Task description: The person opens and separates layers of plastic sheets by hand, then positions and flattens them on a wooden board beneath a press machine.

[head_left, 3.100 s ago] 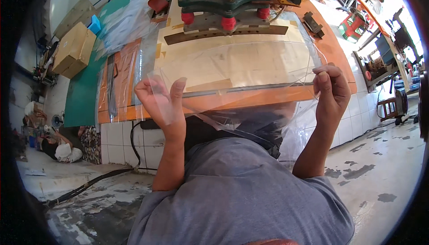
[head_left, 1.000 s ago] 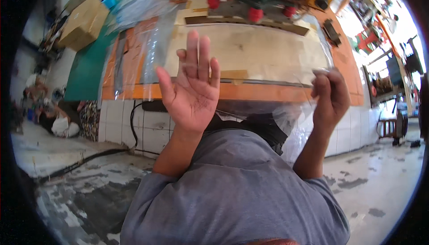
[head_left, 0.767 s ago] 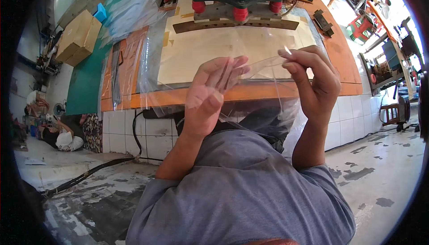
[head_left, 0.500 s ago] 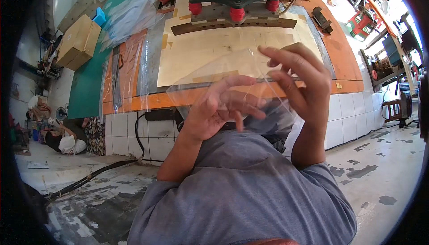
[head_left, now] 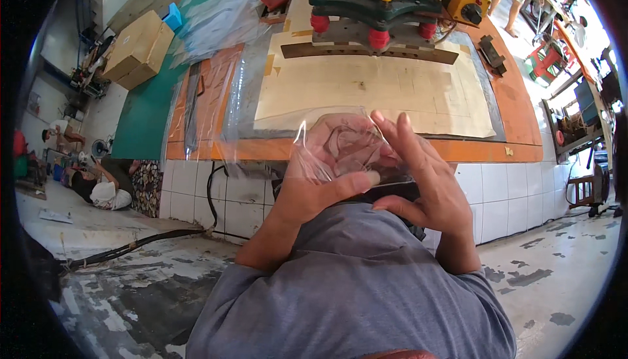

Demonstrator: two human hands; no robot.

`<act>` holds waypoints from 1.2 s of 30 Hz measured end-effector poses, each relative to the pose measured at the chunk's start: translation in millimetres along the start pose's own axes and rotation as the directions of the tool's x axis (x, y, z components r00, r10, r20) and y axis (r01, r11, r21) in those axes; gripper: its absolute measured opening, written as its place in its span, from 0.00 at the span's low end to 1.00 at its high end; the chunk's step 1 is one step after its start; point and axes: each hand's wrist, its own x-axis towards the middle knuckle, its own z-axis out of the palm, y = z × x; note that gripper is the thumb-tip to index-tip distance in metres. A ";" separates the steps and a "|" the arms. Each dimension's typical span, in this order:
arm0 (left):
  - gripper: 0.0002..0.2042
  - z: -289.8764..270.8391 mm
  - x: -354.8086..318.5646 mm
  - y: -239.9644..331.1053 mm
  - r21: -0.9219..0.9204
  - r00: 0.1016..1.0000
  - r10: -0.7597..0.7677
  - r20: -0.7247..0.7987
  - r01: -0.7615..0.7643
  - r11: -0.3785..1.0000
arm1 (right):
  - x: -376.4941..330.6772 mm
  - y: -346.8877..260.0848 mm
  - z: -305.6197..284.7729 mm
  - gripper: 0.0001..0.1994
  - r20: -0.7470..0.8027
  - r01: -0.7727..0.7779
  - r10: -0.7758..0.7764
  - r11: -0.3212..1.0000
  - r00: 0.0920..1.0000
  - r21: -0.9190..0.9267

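Observation:
A clear plastic sheet (head_left: 282,138), thin and shiny, hangs in front of me at the table's near edge. My left hand (head_left: 320,176) grips it, thumb on the near side and curled fingers showing blurrily through the film. My right hand (head_left: 428,182) is beside the sheet's right side, its fingers stretched out and the thumb apart from them. Its fingertips are close to the film; whether they touch it I cannot tell.
Beyond my hands a tan board (head_left: 386,94) lies on the orange-edged table (head_left: 523,117) under a green press (head_left: 379,4) with yellow knobs. At left are clear plastic sheets (head_left: 219,22), a green mat (head_left: 140,120) and a cardboard box (head_left: 139,48). Other people are farther off.
My left thumb has come over the near side of the sheet and the fingers have curled behind it. My right hand has turned and dropped a little. The view has shifted slightly left.

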 end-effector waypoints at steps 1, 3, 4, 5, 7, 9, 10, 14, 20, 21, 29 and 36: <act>0.34 -3.4 0.0 0.7 0.005 1.000 0.002 -0.002 -0.002 1.000 | -3.3 1.4 0.3 0.52 0.002 -0.035 0.035 0.996 0.999 0.077; 0.30 -13.5 0.2 2.9 0.148 0.997 0.036 -0.064 -0.027 0.989 | -12.7 8.3 -10.2 0.54 0.013 -0.054 0.054 0.997 0.998 0.046; 0.29 -13.0 0.3 8.0 0.211 0.985 0.154 -0.081 -0.134 0.968 | -17.6 10.5 -17.3 0.52 -0.032 -0.130 0.132 0.989 0.991 0.065; 0.29 -27.5 -3.1 10.0 0.098 0.974 0.226 -0.023 -0.223 0.970 | -22.9 14.1 -24.4 0.50 -0.075 -0.207 0.214 0.975 0.974 0.084; 0.29 -61.8 -14.8 17.2 -0.124 0.932 0.362 0.033 -0.356 0.926 | -40.1 27.2 -41.1 0.42 -0.123 -0.328 0.330 0.944 0.936 0.040; 0.27 -80.0 -29.5 32.1 -0.276 0.889 0.457 0.040 -0.430 0.860 | -54.2 34.2 -46.3 0.34 -0.169 -0.415 0.435 0.898 0.884 0.144; 0.26 -84.3 -33.8 41.2 -0.332 0.866 0.496 0.060 -0.451 0.828 | -62.6 36.5 -47.3 0.33 -0.139 -0.474 0.494 0.867 0.858 0.155; 0.23 -104.8 -44.1 61.5 -0.408 0.819 0.569 0.081 -0.493 0.768 | -87.3 56.4 -37.8 0.35 0.107 -0.546 0.550 0.752 0.829 0.369; 0.20 -112.2 -53.6 65.5 -0.428 0.801 0.592 0.087 -0.506 0.749 | -92.3 64.4 -13.8 0.35 0.437 -0.573 0.371 0.504 0.820 0.646; 0.19 -113.5 -51.6 65.2 -0.441 0.797 0.593 0.112 -0.495 0.749 | -88.7 64.7 -8.5 0.35 0.436 -0.568 0.365 0.502 0.823 0.652; 0.17 -103.1 -47.4 64.5 -0.388 0.787 0.616 0.039 -0.556 0.735 | -64.6 75.5 17.9 0.32 0.393 -0.410 0.174 0.623 0.903 0.666; 0.17 -101.4 -53.4 69.3 -0.459 0.785 0.620 0.007 -0.548 0.699 | -50.7 77.3 40.2 0.39 0.392 -0.412 0.139 0.442 0.909 0.797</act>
